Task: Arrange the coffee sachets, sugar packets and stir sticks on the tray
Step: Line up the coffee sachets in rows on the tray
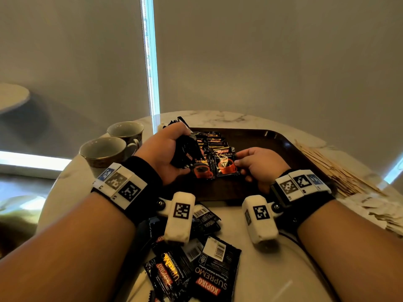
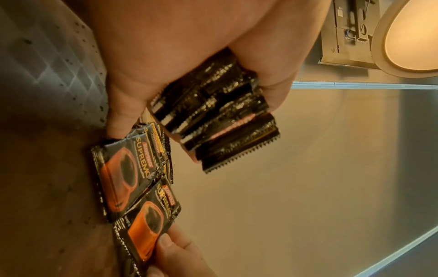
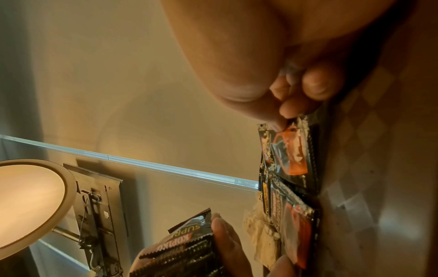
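A dark brown tray (image 1: 272, 147) lies on the round marble table. My left hand (image 1: 165, 149) grips a stack of black coffee sachets (image 1: 185, 151) (image 2: 213, 114) over the tray's left side. My right hand (image 1: 255, 164) pinches the edge of one coffee sachet (image 1: 225, 163) (image 3: 291, 150) with a red cup printed on it, low against the tray. Beside it lies another such sachet (image 1: 201, 168) (image 2: 123, 178), at the front of rows of sachets (image 1: 212, 140) laid on the tray. Wooden stir sticks (image 1: 333, 166) lie right of the tray, pale sugar packets (image 1: 375, 210) nearer me.
Two cups (image 1: 104, 151) (image 1: 127, 131) stand at the table's left edge. Several loose coffee sachets (image 1: 196, 264) lie on the table in front of the tray, under my wrists. The tray's right half (image 1: 283, 153) holds nothing.
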`<state>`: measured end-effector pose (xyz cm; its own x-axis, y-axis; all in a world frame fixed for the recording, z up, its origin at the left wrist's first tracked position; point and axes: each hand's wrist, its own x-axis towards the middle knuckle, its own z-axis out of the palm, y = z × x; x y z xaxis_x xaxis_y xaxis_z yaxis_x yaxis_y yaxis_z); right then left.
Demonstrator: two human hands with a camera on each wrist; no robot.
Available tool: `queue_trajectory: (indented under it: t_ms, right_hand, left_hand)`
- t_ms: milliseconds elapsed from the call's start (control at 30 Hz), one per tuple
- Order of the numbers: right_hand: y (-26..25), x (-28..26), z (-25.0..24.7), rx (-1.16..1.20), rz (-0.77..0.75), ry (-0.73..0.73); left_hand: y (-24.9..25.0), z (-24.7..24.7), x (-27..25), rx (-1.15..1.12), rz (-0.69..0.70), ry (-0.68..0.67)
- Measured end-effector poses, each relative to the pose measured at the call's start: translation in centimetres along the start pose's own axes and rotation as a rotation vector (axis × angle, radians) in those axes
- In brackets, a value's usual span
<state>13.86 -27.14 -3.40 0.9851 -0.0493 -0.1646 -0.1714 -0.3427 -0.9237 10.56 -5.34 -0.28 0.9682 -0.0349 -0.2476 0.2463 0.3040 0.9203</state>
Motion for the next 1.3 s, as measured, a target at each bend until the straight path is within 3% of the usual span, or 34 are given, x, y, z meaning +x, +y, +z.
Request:
queue_trajectory:
  t_ms: [700,1300]
  right_hand:
    - [-0.09,-0.01,0.08,0.075,0.027,-0.008]
    - [0.15,-0.51,0.11,0.255,-0.039,0.030]
  left_hand:
    - [-0.07,0.05,-0.24,0.004,0.010,0.027]
    - [-0.08,-0.53,0.44,-0.044,0.062,0.005]
